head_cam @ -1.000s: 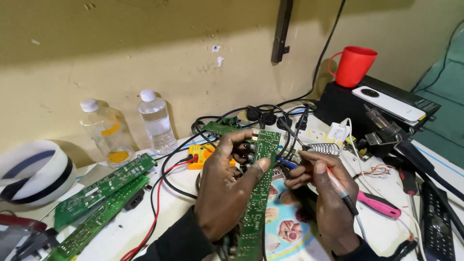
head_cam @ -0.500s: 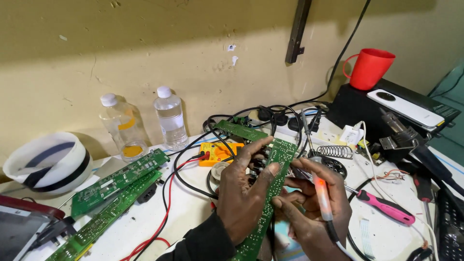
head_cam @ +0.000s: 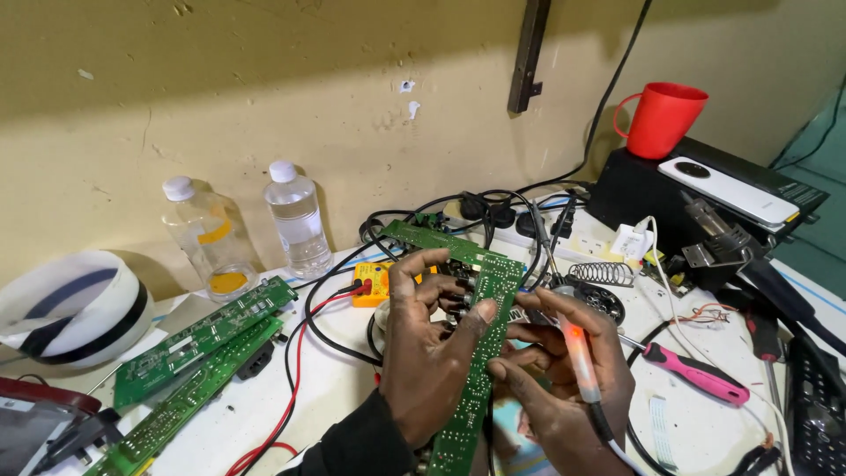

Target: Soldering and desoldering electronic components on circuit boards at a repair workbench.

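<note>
My left hand [head_cam: 430, 353] grips a long green circuit board [head_cam: 474, 353], holding it upright over the bench with the thumb on its edge. My right hand [head_cam: 564, 379] holds a soldering iron [head_cam: 577, 348] with a glowing orange handle, its tip near the board's upper right edge. The right fingers also touch the board's side. A second green board [head_cam: 423, 236] lies just behind the held one.
Two clear plastic bottles [head_cam: 298, 220] stand at the wall. Two green boards [head_cam: 198, 339] lie at left beside a white bowl [head_cam: 66, 304]. A yellow multimeter [head_cam: 370, 282] with red and black leads, a pink screwdriver [head_cam: 692, 372], a red mug [head_cam: 661, 119] and a white phone [head_cam: 730, 189] surround the hands.
The view has shifted left and down a little. My right hand has brought the soldering iron closer against the board's right edge; the left hand keeps its grip.
</note>
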